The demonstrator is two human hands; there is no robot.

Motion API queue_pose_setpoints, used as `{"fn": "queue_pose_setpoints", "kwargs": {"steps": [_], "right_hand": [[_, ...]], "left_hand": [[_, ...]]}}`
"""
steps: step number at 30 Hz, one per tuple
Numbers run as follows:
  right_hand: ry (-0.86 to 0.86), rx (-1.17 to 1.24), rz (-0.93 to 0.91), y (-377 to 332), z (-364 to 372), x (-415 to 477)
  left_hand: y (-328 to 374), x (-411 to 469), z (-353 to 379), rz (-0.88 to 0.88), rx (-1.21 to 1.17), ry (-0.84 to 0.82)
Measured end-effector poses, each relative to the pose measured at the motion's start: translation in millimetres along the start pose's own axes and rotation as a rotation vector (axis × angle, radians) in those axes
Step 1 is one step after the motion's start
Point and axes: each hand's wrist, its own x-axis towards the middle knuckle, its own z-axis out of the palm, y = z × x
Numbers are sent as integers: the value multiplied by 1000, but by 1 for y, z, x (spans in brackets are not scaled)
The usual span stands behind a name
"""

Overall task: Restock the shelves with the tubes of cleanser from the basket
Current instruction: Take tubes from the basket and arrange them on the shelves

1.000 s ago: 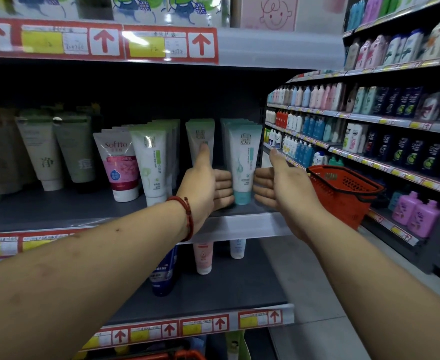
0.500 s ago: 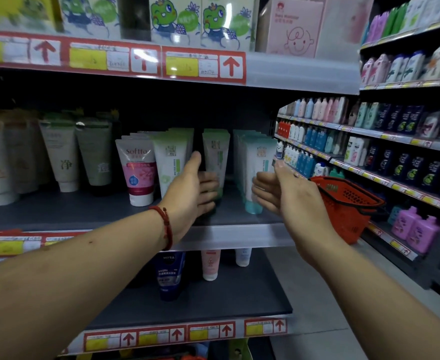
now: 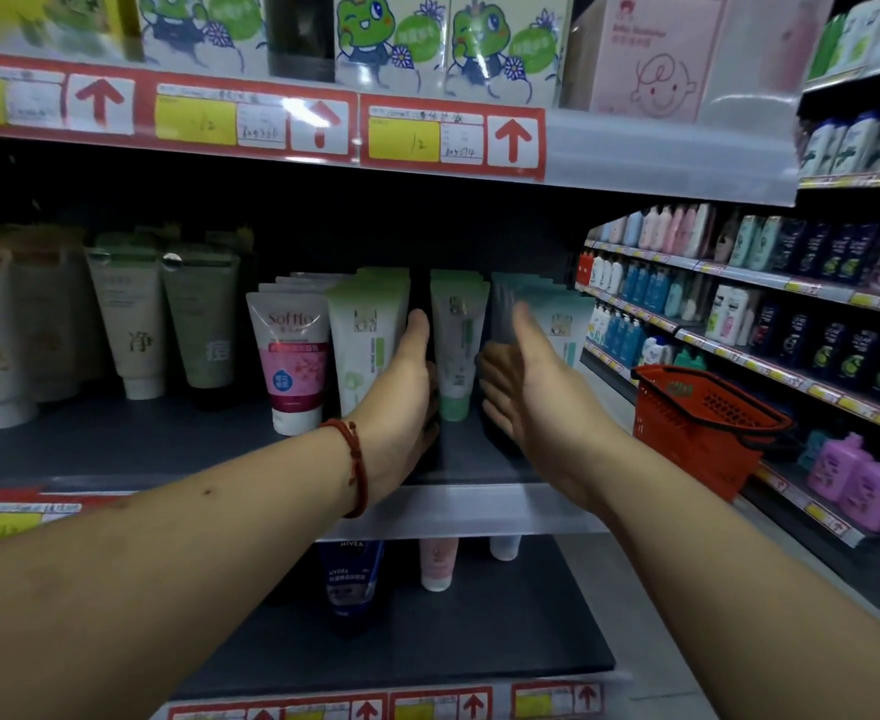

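Middle shelf [image 3: 469,506] carrying rows of cap-down tubes; red basket [image 3: 703,428] at right, against the neighbouring shelving; green-capped tube of cleanser [image 3: 456,345] upright between the hands; right hand [image 3: 528,394] spread, holding nothing, masking the teal tubes [image 3: 557,324]; left hand [image 3: 406,387], thumb raised, overlaps the white-green row [image 3: 365,335]; its fingers hidden, grip cannot be told

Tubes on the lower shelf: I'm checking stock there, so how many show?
3: a dark blue tube, a pink tube right of it, a white tube rightmost. More may be hidden.
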Motion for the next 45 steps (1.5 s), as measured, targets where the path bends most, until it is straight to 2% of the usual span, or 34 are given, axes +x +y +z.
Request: {"fn": "queue_pose_setpoints", "kwargs": {"steps": [9,12,19,23,29,40,45], "right_hand": [[38,-108,29,10,0,22],[54,-85,30,14,-1,25],[9,-56,23,27,-7,35],[-4,-54,24,26,-5,36],[-16,-51,23,25,-2,37],[-21,-24,25,19,-1,33],[-35,-10,50,9,-1,14]], "left_hand": [[4,14,-5,-29,-32,-43],[2,21,-8,-17,-77,-72],[0,23,-6,-39,65,-16],[1,25,-10,-47,32,-91],[4,25,-6,-45,19,-42],[6,23,-4,-70,-99,-78],[9,6,1,-68,-23,-98]]}}
